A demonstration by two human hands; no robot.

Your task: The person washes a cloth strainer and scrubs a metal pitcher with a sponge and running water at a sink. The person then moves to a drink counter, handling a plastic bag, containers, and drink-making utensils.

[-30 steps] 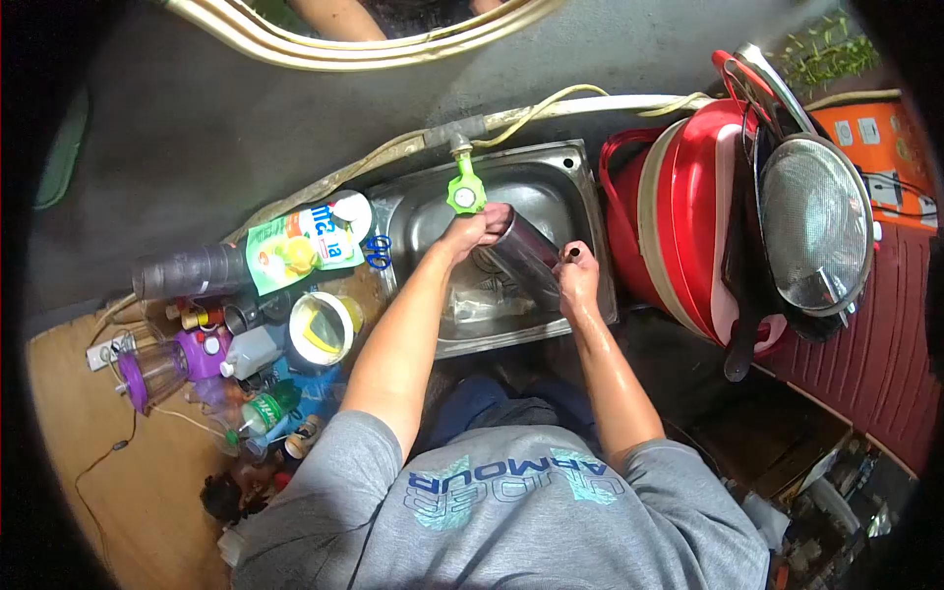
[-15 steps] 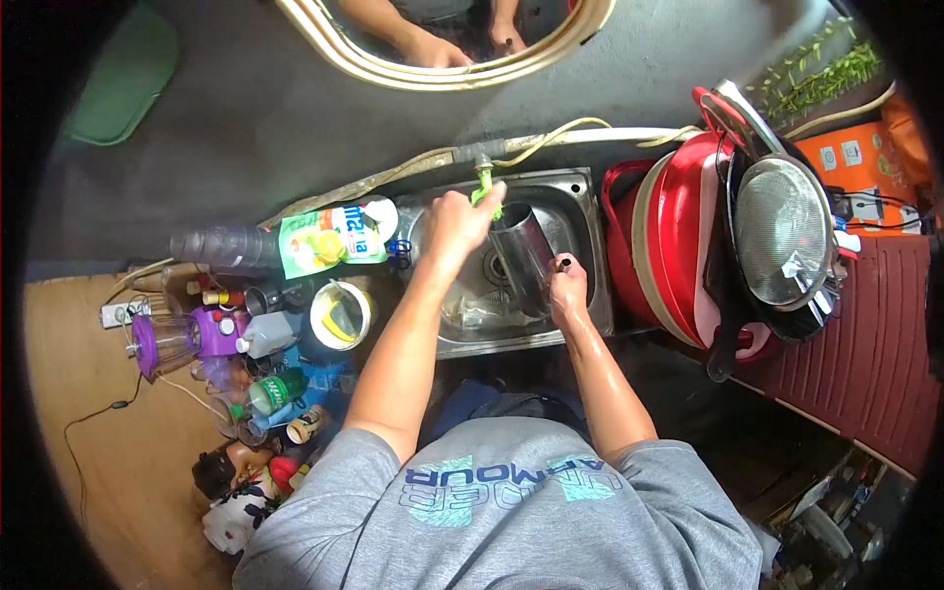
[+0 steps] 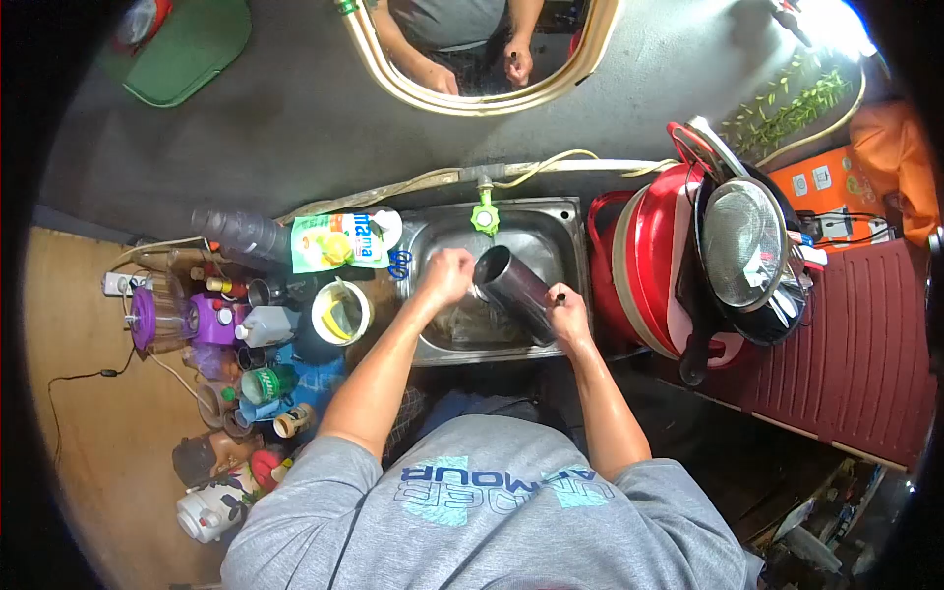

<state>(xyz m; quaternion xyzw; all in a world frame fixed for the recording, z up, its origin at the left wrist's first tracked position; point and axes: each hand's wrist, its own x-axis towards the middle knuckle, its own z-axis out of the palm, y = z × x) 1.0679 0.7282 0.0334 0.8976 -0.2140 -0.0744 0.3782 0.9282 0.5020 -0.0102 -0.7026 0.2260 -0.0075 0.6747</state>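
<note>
Leftmost, a wooden worktop [image 3: 79,295] carries a purple-and-clear blender [image 3: 208,320]. Toward its back edge lies a stack of clear plastic cups [image 3: 236,236]; next, a green-and-white refill pouch [image 3: 339,254]. Just off the left edge of the rectangular stainless-steel sink [image 3: 452,357]: a round white plastic tub [image 3: 318,315] with a yellow piece [image 3: 336,321] inside.

Bare left hand [image 3: 450,275] hangs above the sink's left half. Half a second ago it was up at the green plastic tap handle [image 3: 484,218] by the back edge; now it is apart from it, lower and to the left, and the handle shows whole. Fingers look bent; cannot tell if they close fully or hold anything. Running water: cannot tell.

Just beside that hand, a dark shiny metal cylinder [image 3: 519,287] lies tilted over the basin, open mouth toward the back left, far end toward the front right corner. Whether it touches the sink floor, not clear. With the left hand off the tap, the right alone visibly bears it: right hand [image 3: 568,317] grips its side near the sink's right edge, fingers closed, a black stub [image 3: 560,294] poking past the fist.

Beyond that edge: big red tubs [image 3: 669,261] on their sides, then a round metal mesh strainer [image 3: 742,236].
</note>
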